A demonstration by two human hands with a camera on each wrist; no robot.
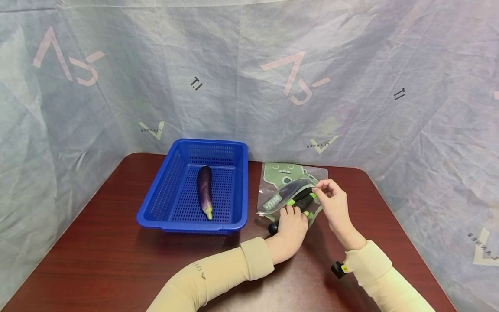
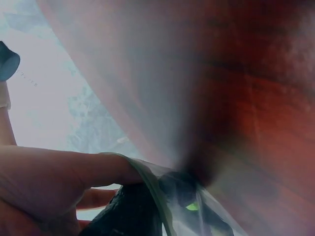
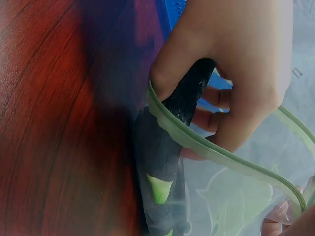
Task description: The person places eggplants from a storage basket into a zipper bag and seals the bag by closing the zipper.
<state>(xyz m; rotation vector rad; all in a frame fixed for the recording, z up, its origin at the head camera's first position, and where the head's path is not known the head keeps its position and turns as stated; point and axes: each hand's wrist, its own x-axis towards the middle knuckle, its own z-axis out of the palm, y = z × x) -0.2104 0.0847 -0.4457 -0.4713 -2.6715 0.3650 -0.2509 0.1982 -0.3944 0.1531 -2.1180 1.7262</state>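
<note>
My left hand (image 1: pixel 290 227) grips a dark, nearly black long vegetable (image 3: pixel 192 88); its exact kind is unclear. The vegetable lies partly inside a clear zip bag (image 1: pixel 269 190) printed with a green cartoon, and its near end sits under the palm. At the bag's right side, my right hand (image 1: pixel 331 201) pinches the rim between thumb and finger. In the right wrist view, the green zip edge (image 3: pixel 216 150) spreads wide around the left fingers. The left wrist view shows the left thumb (image 2: pixel 108 169) against the rim, with the dark vegetable below it.
A blue perforated basket (image 1: pixel 241 190) stands left of the bag, holding a purple eggplant (image 1: pixel 204 188) with a pale green stem end. The reddish-brown table (image 1: pixel 97 255) ends at a grey fabric sheet (image 1: pixel 234 86) hanging behind and at both sides.
</note>
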